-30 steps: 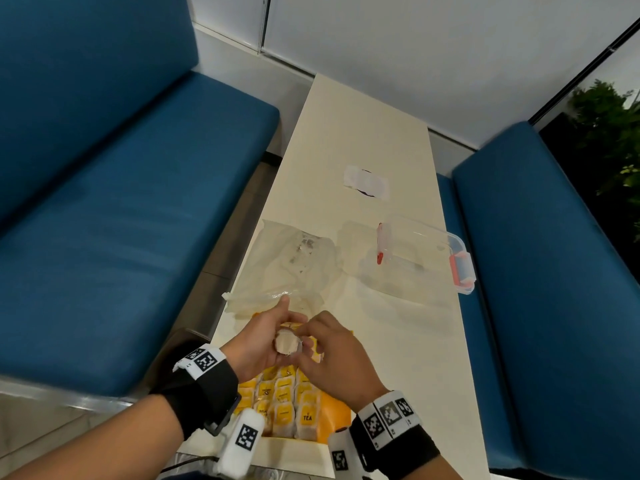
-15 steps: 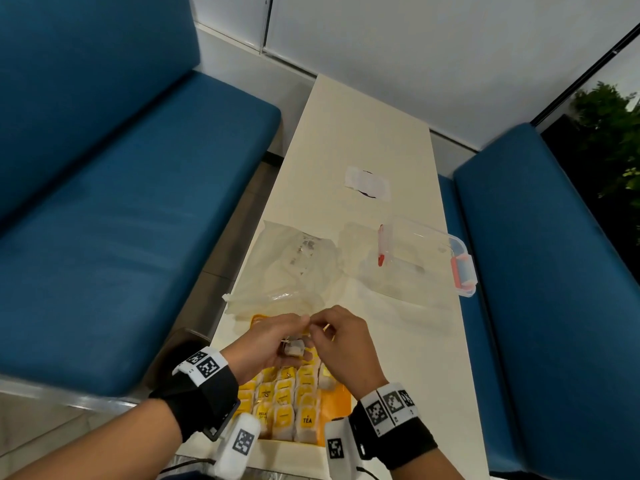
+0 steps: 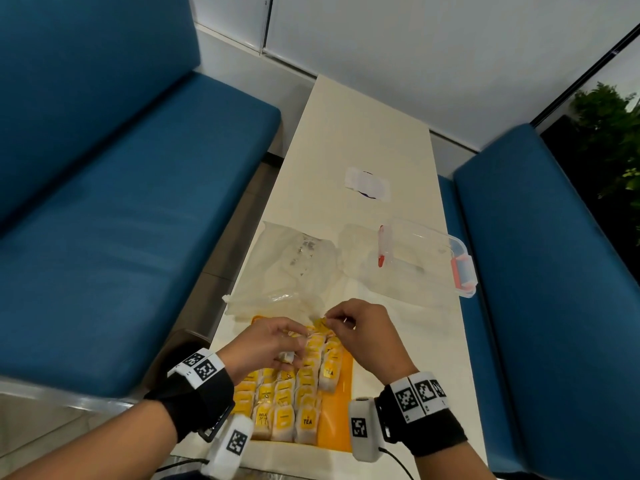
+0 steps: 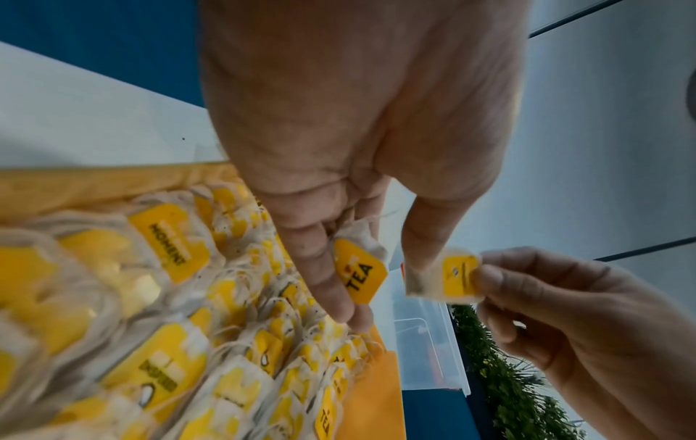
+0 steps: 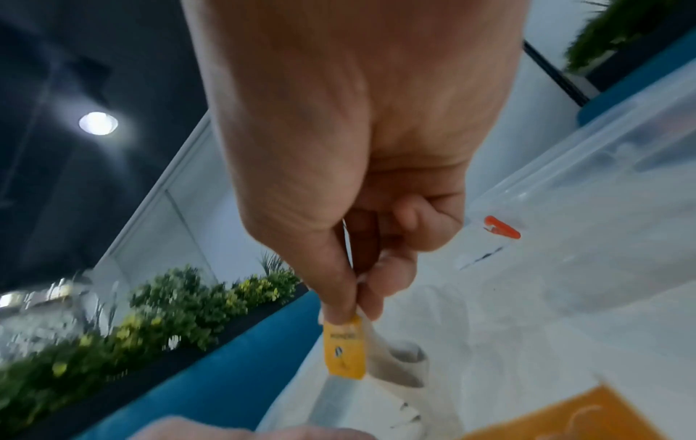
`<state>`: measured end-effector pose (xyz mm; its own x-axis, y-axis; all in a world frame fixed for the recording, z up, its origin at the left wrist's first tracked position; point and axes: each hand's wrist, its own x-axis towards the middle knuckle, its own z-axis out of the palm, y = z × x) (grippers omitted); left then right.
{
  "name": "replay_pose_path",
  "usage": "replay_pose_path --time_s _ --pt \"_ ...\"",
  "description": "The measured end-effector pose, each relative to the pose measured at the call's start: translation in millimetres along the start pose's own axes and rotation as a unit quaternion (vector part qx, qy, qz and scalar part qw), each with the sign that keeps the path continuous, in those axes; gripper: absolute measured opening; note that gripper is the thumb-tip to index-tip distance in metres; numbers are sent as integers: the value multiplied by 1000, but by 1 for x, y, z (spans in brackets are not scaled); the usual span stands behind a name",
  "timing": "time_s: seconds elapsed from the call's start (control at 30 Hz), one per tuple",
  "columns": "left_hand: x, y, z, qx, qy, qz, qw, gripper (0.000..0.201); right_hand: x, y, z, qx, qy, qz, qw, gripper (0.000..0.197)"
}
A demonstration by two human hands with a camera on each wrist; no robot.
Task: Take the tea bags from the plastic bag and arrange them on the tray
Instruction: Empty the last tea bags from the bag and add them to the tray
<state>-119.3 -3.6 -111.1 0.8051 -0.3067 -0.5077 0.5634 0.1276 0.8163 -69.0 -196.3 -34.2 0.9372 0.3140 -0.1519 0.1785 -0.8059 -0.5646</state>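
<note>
Tea bags (image 3: pixel 301 393) lie in overlapping rows on the orange tray (image 3: pixel 337 407), near the plastic bag (image 3: pixel 294 268). We note the right hand (image 3: pixel 360 327) pinching one bag (image 4: pixel 446 275) by its yellow tag between thumb and forefinger; the left hand (image 3: pixel 266 344) pinches a second, marked TEA (image 4: pixel 357 271), above the rows. We judge them light, limp and tearable: best held at the tag or sealed edge, strings kept untangled.

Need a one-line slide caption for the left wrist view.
Left hand holds a "TEA"-tagged tea bag above the filled yellow tray; right hand pinches another bag alongside.
</note>
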Motion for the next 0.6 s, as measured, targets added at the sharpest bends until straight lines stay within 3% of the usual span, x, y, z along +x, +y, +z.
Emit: replay_pose_path --time_s 0.23,0.37,0.43,0.6 --pt "4 -4 -3 -12 30 -13 999 33 -14 16 -4 -147 -133 12 980 16" --pt "5 -3 -1 -6 43 -14 999 31 -27 19 5 -190 -285 17 939 20" --pt "4 -3 -1 -2 45 -13 999 30 -28 23 11 -214 -328 21 920 20" --pt "3 -3 -1 -1 53 -15 998 29 -24 38 35 -277 -302 10 912 20"
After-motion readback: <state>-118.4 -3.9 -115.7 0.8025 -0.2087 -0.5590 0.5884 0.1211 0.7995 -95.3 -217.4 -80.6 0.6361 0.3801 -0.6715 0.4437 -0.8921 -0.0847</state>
